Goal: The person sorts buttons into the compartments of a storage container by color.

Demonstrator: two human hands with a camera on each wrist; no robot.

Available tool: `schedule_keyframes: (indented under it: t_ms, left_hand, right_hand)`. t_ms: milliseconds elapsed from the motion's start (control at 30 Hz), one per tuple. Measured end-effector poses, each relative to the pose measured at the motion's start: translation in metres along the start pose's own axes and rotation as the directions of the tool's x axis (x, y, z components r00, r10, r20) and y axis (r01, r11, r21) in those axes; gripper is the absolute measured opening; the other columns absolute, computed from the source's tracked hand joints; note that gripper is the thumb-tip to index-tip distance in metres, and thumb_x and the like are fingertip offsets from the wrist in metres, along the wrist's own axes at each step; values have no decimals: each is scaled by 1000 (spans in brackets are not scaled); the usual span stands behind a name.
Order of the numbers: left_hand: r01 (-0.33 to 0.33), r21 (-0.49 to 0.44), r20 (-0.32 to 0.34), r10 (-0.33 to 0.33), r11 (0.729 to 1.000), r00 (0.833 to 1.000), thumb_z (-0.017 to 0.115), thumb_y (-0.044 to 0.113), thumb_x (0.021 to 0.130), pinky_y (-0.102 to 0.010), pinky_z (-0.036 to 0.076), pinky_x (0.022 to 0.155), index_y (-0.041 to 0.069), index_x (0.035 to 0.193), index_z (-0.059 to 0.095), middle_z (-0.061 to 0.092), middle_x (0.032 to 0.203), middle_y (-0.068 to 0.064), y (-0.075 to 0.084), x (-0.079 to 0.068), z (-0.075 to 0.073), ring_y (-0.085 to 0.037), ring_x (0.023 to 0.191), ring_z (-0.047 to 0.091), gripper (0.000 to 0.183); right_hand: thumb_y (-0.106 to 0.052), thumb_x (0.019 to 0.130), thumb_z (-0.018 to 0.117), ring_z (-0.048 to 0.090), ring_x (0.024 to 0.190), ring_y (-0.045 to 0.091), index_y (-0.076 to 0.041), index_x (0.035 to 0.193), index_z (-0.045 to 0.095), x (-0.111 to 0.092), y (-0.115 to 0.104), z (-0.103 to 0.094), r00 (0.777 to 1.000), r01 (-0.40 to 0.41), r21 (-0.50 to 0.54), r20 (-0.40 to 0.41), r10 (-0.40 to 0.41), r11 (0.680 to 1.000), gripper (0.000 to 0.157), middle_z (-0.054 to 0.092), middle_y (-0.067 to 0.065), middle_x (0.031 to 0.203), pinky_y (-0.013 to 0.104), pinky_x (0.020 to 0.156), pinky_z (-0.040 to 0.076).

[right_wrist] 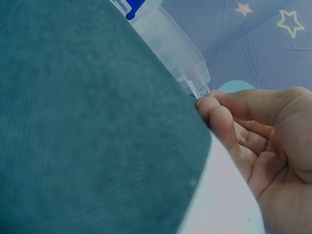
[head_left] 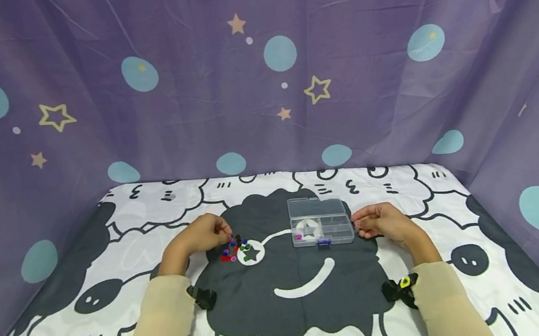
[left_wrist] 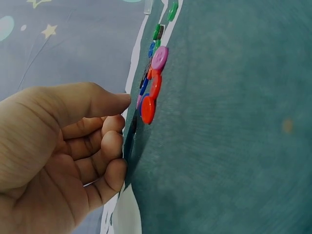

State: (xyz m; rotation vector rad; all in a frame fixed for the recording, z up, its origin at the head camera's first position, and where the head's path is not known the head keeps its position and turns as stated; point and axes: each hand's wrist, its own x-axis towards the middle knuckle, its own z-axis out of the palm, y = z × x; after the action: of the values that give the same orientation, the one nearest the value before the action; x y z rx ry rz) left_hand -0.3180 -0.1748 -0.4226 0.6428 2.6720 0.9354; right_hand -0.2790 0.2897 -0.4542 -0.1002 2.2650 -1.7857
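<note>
Beside a loose cluster of small coloured buttons (head_left: 235,250), my left hand (head_left: 210,232) has its fingertips close to the pile's edge. In the left wrist view, the thumb stretches toward a red button (left_wrist: 148,110), the other fingers are loosely curled, and no button shows between them. A clear plastic compartment box (head_left: 334,234) stands right of the pile, its lid (head_left: 317,206) raised at the back. One pink button (head_left: 298,237) shows in the left compartment. My right hand (head_left: 381,223) pinches the box's right end between thumb and fingertips.
A dark patch with a white smile (head_left: 308,284) on the cartoon-print cloth lies under the box and buttons. A blue latch (head_left: 324,244) sits on the box's front edge. Behind the table hangs a purple curtain (head_left: 219,111) with stars. Each wrist wears a black strap mount (head_left: 204,297).
</note>
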Motion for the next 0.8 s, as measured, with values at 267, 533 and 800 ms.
schedule_keyframes:
  t_ms: [267,533,800]
  left_hand:
    - [25,-15,13,-24,1000,1000,62,-2,85,-31,46,64,5,91,73,68,82,-1,1,0,0,-14,70,55,14]
    - [51,1,15,-51,999,999,71,3,85,-30,46,67,6,89,73,67,80,1,2,0,0,-14,72,55,6]
    - [53,26,-6,-52,998,999,77,7,81,-31,47,69,7,87,74,66,75,2,2,2,3,-13,72,56,7]
  right_hand:
    - [4,97,62,66,70,9,18,123,59,0,1,-2,1000,3,8,13,-3,1000,30,72,6,86,25,66,58]
    - [5,96,62,67,70,9,17,121,60,1,0,-1,1000,-1,16,13,1,1000,28,72,7,87,25,66,58]
    - [4,97,62,67,70,9,18,123,59,0,0,-1,1000,-4,15,13,4,1000,30,72,6,86,25,66,58]
